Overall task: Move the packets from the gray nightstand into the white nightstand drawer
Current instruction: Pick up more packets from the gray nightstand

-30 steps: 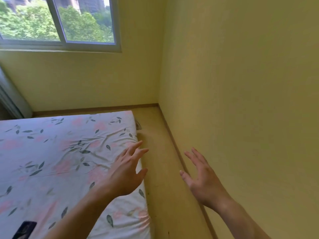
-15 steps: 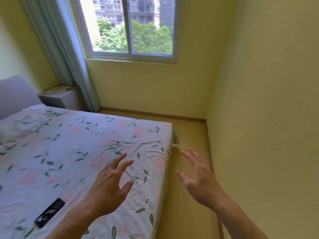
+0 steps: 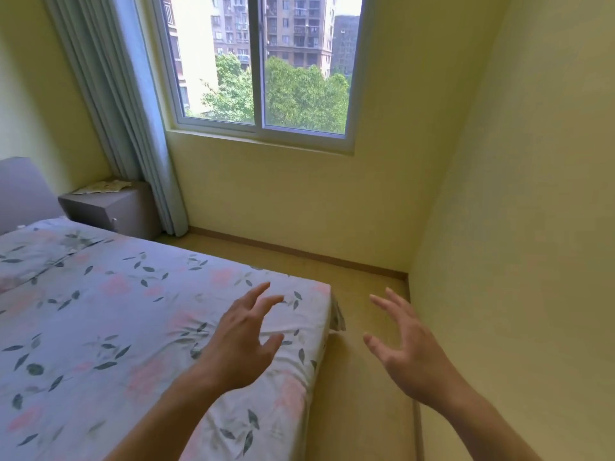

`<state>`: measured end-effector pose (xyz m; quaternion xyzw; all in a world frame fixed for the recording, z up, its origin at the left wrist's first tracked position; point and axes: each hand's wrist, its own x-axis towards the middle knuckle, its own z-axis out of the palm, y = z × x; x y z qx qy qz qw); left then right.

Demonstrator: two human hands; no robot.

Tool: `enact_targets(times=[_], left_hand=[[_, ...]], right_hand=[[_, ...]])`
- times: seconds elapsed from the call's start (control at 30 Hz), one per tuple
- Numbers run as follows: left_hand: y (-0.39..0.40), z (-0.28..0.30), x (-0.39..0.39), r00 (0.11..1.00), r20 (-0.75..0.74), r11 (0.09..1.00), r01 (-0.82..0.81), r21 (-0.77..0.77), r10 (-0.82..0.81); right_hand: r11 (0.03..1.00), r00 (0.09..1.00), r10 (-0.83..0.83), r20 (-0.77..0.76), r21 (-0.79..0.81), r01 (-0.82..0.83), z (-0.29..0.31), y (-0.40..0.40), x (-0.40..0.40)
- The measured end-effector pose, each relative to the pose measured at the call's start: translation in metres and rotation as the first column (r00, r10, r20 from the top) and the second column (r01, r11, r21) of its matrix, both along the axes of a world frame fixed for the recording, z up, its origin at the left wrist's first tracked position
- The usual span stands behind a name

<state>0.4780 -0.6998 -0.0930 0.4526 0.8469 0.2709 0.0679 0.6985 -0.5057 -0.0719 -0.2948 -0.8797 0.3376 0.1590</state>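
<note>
The gray nightstand (image 3: 113, 211) stands at the far left, between the headboard and the curtain. Pale packets (image 3: 103, 187) lie on its top. My left hand (image 3: 241, 341) hovers over the near corner of the bed, fingers spread and empty. My right hand (image 3: 407, 352) floats over the floor strip by the wall, also spread and holding nothing. Both hands are far from the nightstand. No white nightstand is in view.
A bed with a floral sheet (image 3: 116, 327) fills the left and centre. A narrow wooden floor strip (image 3: 362, 377) runs between bed and right wall, turning left under the window (image 3: 263, 68). A curtain (image 3: 123, 104) hangs beside the nightstand.
The view has swung left and upward, bringing the window, curtain and gray nightstand into sight. A dark phone on the bed has left the frame. Both hands stay spread and empty.
</note>
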Motion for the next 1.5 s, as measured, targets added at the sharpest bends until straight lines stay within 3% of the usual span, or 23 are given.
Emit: enact_targets(times=[0.2,0.37,0.67,0.9,1.07,1.33,1.5], left_hand=[[0.140,0.018,-0.043,0.994,-0.032,0.994,0.106,0.017,-0.105],[0.247,0.007,-0.098,0.996,-0.053,0.997,0.079,0.014,-0.079],[0.392,0.019,-0.197,0.982,-0.045,0.983,-0.181,0.037,0.182],[0.441,0.019,-0.279,0.906,-0.032,0.907,-0.421,0.023,0.422],[0.499,0.007,-0.362,0.863,-0.013,0.862,-0.505,0.049,0.506],[0.655,0.005,-0.479,0.895,0.016,0.893,-0.445,0.068,0.445],[0.752,0.003,-0.541,0.926,0.000,0.925,-0.377,0.057,0.377]], right_hand=[[0.999,0.998,-0.050,-0.025,0.004,0.050,0.010,0.129,-0.046],[1.000,0.999,-0.004,-0.046,-0.031,0.003,-0.004,0.243,-0.104],[0.980,0.980,0.199,0.005,-0.019,-0.199,0.017,0.457,-0.250],[0.898,0.898,0.439,-0.020,-0.033,-0.439,0.035,0.528,-0.398],[0.867,0.866,0.498,-0.049,-0.007,-0.499,0.022,0.596,-0.488],[0.920,0.920,0.389,-0.040,-0.026,-0.390,0.024,0.756,-0.575],[0.910,0.911,0.408,-0.055,-0.050,-0.411,0.009,0.835,-0.646]])
